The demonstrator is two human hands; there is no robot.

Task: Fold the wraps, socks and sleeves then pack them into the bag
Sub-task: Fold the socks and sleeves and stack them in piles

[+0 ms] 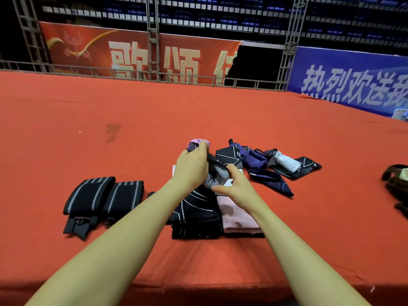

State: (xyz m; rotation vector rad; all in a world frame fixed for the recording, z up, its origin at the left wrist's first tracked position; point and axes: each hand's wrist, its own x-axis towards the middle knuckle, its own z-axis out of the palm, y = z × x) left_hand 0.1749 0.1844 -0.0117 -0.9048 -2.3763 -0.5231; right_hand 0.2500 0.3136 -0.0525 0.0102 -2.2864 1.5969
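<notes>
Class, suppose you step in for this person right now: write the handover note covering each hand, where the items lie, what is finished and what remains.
Left hand grips a grey and black sock above the red table; right hand pinches its lower end.
Two folded black striped wraps lie at left.
A folded black patterned piece and a pink piece lie under the hands.
An unfolded pile waits behind at right.
The bag, if that is it, sits at the right edge.
Left: finish this sock, fold the pile, pack everything.

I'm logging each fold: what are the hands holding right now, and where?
Both hold one sock: the left hand grips its upper part, the right hand pinches its lower end.
</notes>
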